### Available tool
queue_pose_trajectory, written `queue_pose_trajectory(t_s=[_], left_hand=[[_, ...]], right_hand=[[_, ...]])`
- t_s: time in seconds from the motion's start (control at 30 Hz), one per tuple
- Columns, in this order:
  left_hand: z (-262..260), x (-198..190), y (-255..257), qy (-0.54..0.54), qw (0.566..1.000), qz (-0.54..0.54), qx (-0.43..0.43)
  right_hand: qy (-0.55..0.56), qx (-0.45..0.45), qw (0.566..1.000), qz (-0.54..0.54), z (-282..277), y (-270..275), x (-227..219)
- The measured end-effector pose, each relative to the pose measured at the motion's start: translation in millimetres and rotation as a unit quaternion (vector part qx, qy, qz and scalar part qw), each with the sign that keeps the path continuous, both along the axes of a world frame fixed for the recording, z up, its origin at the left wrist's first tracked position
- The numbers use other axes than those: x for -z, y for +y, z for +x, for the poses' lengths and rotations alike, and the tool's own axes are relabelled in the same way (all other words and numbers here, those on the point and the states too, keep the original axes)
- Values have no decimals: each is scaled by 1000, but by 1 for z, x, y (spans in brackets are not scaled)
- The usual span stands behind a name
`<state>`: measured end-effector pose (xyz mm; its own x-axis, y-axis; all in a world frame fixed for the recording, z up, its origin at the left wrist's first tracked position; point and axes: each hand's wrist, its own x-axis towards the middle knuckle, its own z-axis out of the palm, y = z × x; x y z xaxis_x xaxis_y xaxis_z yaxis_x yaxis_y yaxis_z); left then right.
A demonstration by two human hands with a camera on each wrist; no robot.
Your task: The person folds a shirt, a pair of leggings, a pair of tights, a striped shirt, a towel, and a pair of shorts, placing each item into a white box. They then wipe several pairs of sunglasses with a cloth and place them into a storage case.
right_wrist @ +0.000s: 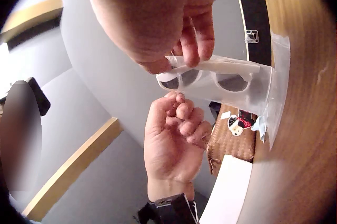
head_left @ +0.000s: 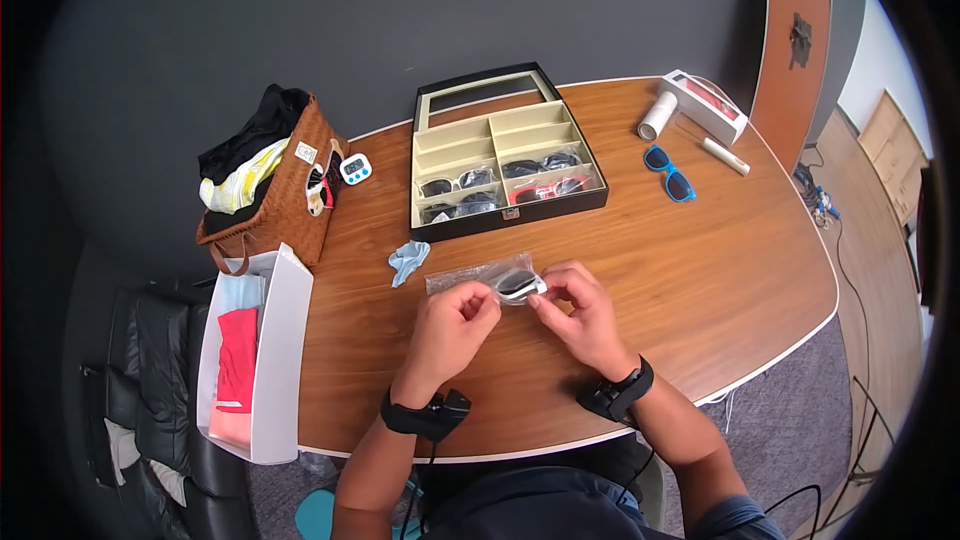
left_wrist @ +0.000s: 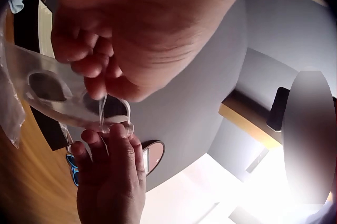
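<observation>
White-framed sunglasses (head_left: 518,287) with dark lenses lie partly inside a clear plastic sleeve (head_left: 462,279), held up over the front of the table. My left hand (head_left: 452,328) pinches the sleeve's edge between thumb and curled fingers. At the other end, my right hand (head_left: 588,322) grips the frame near its hinge. In the left wrist view, the sleeve stretches down from my left fingertips in a thin fold beside a lens (left_wrist: 46,86). Both lenses show through the plastic in the right wrist view, where the frame (right_wrist: 231,81) hangs below my right fingers.
Behind the hands stands an open display case (head_left: 510,155) with several bagged sunglasses. A light-blue cloth (head_left: 408,262) lies left of the sleeve. Blue sunglasses (head_left: 670,175), a white tube (head_left: 656,116) and a box (head_left: 706,107) sit right. A wicker basket (head_left: 295,185) and white bin (head_left: 285,360) stand left.
</observation>
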<state>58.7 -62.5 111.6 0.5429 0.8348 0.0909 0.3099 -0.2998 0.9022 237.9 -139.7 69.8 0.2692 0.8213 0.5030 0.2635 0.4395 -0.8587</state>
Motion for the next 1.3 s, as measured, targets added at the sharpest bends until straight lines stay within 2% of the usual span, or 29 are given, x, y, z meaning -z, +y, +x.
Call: queue_pose_trajectory(t_s=[0.07, 0.2, 0.27, 0.43, 0.67, 0.73, 0.8, 0.87, 0.9, 0.93, 0.97, 1.0, 1.03, 1.07, 1.13, 1.2, 1.23, 1.27, 1.3], left_hand=[[-2, -1, -1, 0, 999, -23, 34], [-7, -8, 2, -18, 997, -49, 49], [-10, -8, 11, -84, 990, -105, 46], [-24, -25, 6, -54, 993, -100, 42], [-23, -42, 14, -32, 996, -76, 41], [-26, -37, 15, -56, 992, -107, 32], [-29, -46, 17, -45, 997, -55, 42], [-28, -43, 4, -91, 990, -97, 57], [-25, -41, -3, -73, 993, -75, 56], [-24, -47, -14, -75, 991, -69, 90], [-19, -44, -18, -49, 984, 40, 165], [-14, -39, -21, -24, 961, 148, 234], [-8, -30, -26, -19, 951, 175, 255], [-3, -20, -29, -14, 940, 202, 275], [-3, -6, -26, 2, 939, 206, 276], [-5, -5, -22, -7, 953, 176, 247], [-13, -7, -15, 31, 965, 101, 242], [-22, -3, -2, 33, 979, 50, 196], [-30, -1, 16, 5, 990, 30, 137]], right_hand=[[8, -6, 1000, 0, 2, 2, 1], [-2, -7, 1000, -14, 3, 4, 4], [-3, -9, 1000, -25, 1, 3, 4], [136, -62, 986, -69, -2, 4, 12], [170, -110, 973, -107, 2, 4, 10], [204, -141, 962, -118, -2, 1, 10], [180, -153, 965, -115, 2, 8, 7], [283, -245, 902, -214, 1, 1, 4], [276, -247, 904, -215, 2, 1, 1], [331, -272, 871, -240, 1, 0, -2], [384, -295, 834, -266, -1, -2, -3], [433, -316, 792, -293, -1, -4, -4], [405, -302, 814, -287, 0, -3, 0], [425, -340, 795, -268, 6, -4, -10], [408, -333, 811, -257, 14, 4, 1], [407, -287, 832, -247, 17, 8, 4], [405, -265, 843, -236, 18, 9, 1], [394, -269, 846, -239, 20, 13, -4], [377, -222, 867, -237, 21, 17, -8]])
